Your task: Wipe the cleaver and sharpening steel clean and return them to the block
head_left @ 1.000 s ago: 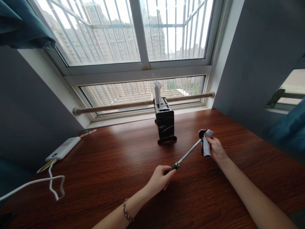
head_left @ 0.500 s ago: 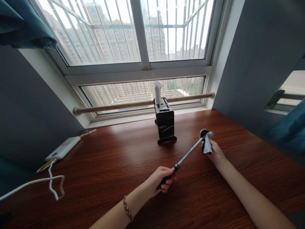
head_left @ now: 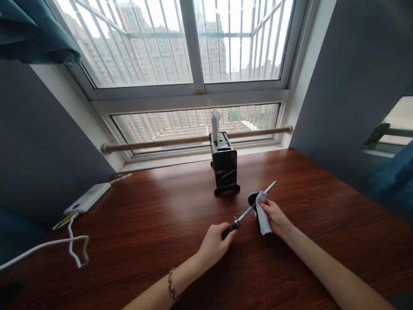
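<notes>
My left hand (head_left: 214, 245) grips the black handle of a sharpening steel (head_left: 268, 188), whose grey rod slants up and to the right above the wooden table (head_left: 155, 224). My right hand (head_left: 275, 217) pinches a small white and black cloth (head_left: 260, 213) around the rod, near its lower part close to the handle. The rod's tip sticks out bare beyond the cloth. Behind the steel stands a black knife block (head_left: 225, 168) with one white handle (head_left: 214, 122) rising from its top.
A white power bank (head_left: 86, 198) lies at the table's left back, with a white cable (head_left: 69, 245) looping toward the left edge. A wooden rail (head_left: 161, 142) runs along the window sill. Grey walls close in on both sides.
My right hand slid the cloth down the rod from the tip toward the handle. The tip is now bare. My left hand kept its hold on the handle.
</notes>
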`<state>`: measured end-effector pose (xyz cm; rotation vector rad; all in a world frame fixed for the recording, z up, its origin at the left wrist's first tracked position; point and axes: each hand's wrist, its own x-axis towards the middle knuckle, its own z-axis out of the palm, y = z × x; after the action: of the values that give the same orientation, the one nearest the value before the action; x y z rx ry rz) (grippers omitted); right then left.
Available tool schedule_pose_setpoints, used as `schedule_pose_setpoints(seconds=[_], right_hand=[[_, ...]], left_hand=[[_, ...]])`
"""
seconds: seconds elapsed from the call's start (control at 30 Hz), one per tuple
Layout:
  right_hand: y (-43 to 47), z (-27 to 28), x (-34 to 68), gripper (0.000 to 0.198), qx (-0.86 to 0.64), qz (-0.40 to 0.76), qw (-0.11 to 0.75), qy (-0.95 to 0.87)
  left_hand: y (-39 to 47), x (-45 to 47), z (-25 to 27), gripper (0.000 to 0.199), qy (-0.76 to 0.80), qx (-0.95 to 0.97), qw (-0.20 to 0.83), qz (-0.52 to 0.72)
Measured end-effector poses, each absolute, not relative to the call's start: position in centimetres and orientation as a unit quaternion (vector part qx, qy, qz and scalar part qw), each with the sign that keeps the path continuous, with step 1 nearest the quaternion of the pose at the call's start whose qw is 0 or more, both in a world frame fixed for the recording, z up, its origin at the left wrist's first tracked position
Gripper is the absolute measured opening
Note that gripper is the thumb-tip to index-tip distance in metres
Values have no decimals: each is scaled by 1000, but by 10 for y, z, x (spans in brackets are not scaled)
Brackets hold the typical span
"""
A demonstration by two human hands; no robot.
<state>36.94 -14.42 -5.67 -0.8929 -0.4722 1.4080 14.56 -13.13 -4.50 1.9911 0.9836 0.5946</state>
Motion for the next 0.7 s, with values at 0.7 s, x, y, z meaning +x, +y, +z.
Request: schedule_pose_setpoints(seconds=[0.7], right_hand=[[-164,-67,334,31,-425,571,559,-426]], left_hand=[[-136,147,-40,30,347,777,488,192]])
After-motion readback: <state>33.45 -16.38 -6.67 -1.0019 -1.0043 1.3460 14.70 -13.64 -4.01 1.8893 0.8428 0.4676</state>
